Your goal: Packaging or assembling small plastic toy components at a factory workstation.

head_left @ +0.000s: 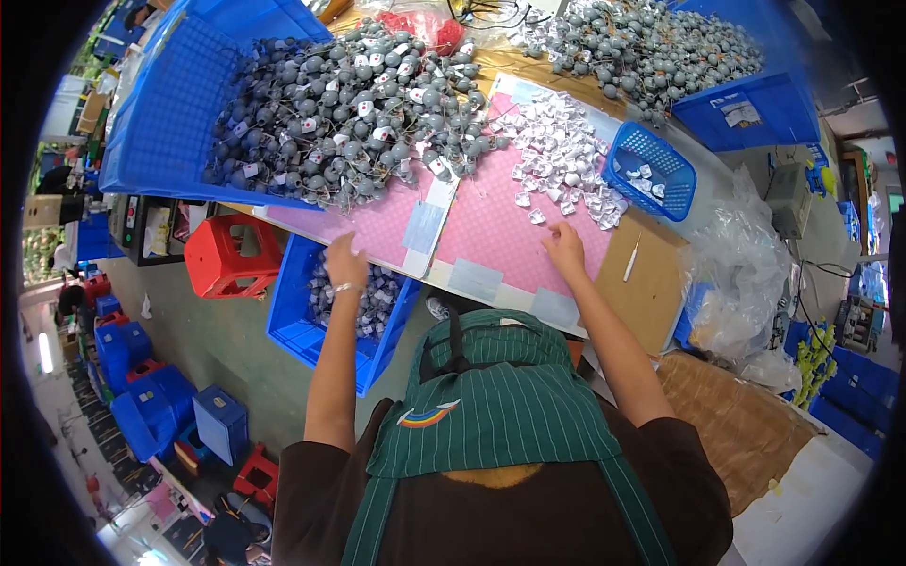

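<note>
- Right hand (566, 247) is being held low over the pink mat (491, 226), fingers loosely bent; whether a piece is being pinched cannot be told.
- Left hand (346, 259) is being held at the mat's near edge, above the blue bin (283, 311), fingers partly spread; grip on anything cannot be told.
- White pieces (562, 151) are lying loose in a heap just ahead of the right hand; the nearest strays are being shown close to its fingertips. More are being held in the blue basket (675, 174), ahead and to its right.
- Low weight is being assumed for the white pieces: small, thin-walled looking, probably stiff, likely to skid or scatter if pushed. Material cannot be told.
- Best hold is being judged as a thumb-and-finger pinch across opposite edges, strays first; hard squeezing is being advised against, denting being possible.
- Wired grey balls (349, 113) are being piled beyond the left hand. Smooth, rolling, somewhat heavier handling is being expected, with snagging likely. A grip on the ball body is being preferred over pulling by the wire.
</note>
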Demonstrator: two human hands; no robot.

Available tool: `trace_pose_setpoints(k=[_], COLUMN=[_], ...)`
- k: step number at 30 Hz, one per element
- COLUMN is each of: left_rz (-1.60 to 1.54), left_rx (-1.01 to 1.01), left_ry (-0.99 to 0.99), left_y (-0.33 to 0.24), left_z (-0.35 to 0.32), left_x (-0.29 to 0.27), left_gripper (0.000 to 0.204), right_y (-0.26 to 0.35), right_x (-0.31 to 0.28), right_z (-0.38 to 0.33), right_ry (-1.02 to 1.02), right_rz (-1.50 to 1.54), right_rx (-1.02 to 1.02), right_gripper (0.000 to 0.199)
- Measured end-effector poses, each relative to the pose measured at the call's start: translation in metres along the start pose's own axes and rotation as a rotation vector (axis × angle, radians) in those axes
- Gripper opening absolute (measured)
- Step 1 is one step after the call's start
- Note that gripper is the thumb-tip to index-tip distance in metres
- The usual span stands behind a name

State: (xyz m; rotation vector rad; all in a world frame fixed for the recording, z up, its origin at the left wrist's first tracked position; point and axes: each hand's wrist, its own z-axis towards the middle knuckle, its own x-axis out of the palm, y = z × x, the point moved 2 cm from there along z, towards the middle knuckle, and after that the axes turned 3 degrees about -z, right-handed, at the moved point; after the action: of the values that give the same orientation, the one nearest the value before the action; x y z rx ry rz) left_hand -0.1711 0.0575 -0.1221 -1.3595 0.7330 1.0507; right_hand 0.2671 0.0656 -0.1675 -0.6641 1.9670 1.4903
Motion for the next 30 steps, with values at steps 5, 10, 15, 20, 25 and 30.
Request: trace_pose_setpoints(k=[5, 10, 15, 20, 25, 30], left_rz=[0.003, 0.25, 0.468, 0.455, 0.51, 0.466], left_rx=[0.52, 0.666, 0.654, 0.7, 0.872, 0.824], left_ry=[0.041, 0.184, 0.297, 0.374, 0.324, 0.403], left_y=[-0.1, -0.147, -0.129, -0.134, -0.104, -0.112], left_z=[0.084, 0.145, 0.156, 0.143, 0.133, 0.144], left_x=[0.052, 0.096, 0.122, 0.112, 0.12, 0.114], left_gripper=[0.03, 0.02, 0.014, 0.013, 0.014, 0.015], right_y=[0.029, 0.022, 0.013, 0.003, 0.026, 0.051], right_x=[0.008, 0.014, 0.013, 0.017, 0.013, 0.014], right_z=[0.022, 0.026, 0.007, -0.009, -0.018, -0.027], right_ry=[-0.122, -0.028, -0.016, 0.042, 0.202, 0.166], right_rz=[-0.257, -0.32, -0.246, 0.231, 0.963, 0.899], right_rx=[-0.252, -0.392, -0.302, 0.086, 0.443, 0.282], right_gripper=[0.034, 0.031, 0.024, 0.014, 0.015, 0.021])
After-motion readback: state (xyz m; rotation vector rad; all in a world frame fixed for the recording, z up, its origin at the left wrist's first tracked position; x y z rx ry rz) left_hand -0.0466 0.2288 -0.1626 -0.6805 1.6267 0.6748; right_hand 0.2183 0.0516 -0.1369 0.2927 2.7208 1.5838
